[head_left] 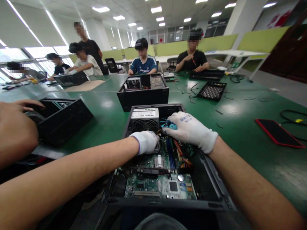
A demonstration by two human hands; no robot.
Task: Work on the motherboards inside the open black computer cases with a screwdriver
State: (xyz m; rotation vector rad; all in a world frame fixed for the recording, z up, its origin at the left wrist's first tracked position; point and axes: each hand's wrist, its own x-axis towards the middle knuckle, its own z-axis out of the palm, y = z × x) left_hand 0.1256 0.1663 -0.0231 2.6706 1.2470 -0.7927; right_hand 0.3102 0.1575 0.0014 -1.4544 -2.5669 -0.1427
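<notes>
Far left, can see a co-worker's bare hand (31, 103) at another open case (63, 119). Next, reaches into the computer case (153, 202) with the gloved left hand (147, 142), fingers curled close together near the power supply (145, 124); cannot tell their grip, if any. Probably steadies something among the dark wires (159, 131) there. Lies open side up on the green table (249, 153), directly before the wearer, likely for reach from above. Runs lengthwise away from the wearer, power supply at the far end, circuit boards (165, 188) nearer. To the right, closes the gloved right hand (189, 127) around a teal tool (171, 125), seemingly aimed leftward across the case, perhaps for access to those wires; cannot make out the tip.
</notes>
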